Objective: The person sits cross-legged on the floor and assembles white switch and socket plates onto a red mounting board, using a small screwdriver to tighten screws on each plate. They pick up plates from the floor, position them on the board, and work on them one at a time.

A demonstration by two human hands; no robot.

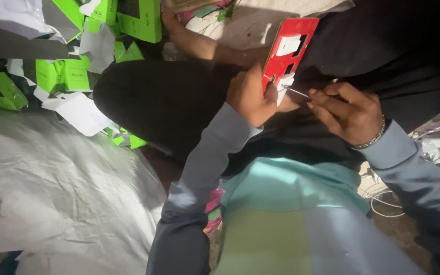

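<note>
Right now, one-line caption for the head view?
Left hand grips a red card holding white parts; right hand pokes it with a thin metal tool.

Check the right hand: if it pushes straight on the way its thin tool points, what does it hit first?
Most likely the small white piece at the lower end of the red card, which the left hand holds. The right hand aims the thin metal tool left at it. The tip looks almost touching; depth is unclear.
</note>
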